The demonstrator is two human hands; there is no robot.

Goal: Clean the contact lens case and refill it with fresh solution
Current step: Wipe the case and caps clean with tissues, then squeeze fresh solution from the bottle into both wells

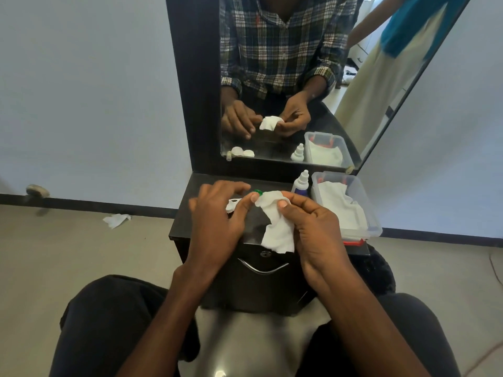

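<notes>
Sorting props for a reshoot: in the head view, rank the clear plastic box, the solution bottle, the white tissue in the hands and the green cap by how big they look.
1. Clear plastic box
2. White tissue
3. Solution bottle
4. Green cap, mostly hidden

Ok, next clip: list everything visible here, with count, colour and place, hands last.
tissue: 1, white, held between both hands above the cabinet
green cap: 1, behind the tissue, at the left fingertips
lens case: 1, white, on the cabinet under the left hand
bottle: 1, white and purple, left of the box
plastic box: 1, clear, cabinet's right, white tissues inside
cabinet: 1, black
mirror: 1, behind cabinet
crumpled tissue: 1, white, floor left
left hand: pinches tissue
right hand: grips tissue
</notes>
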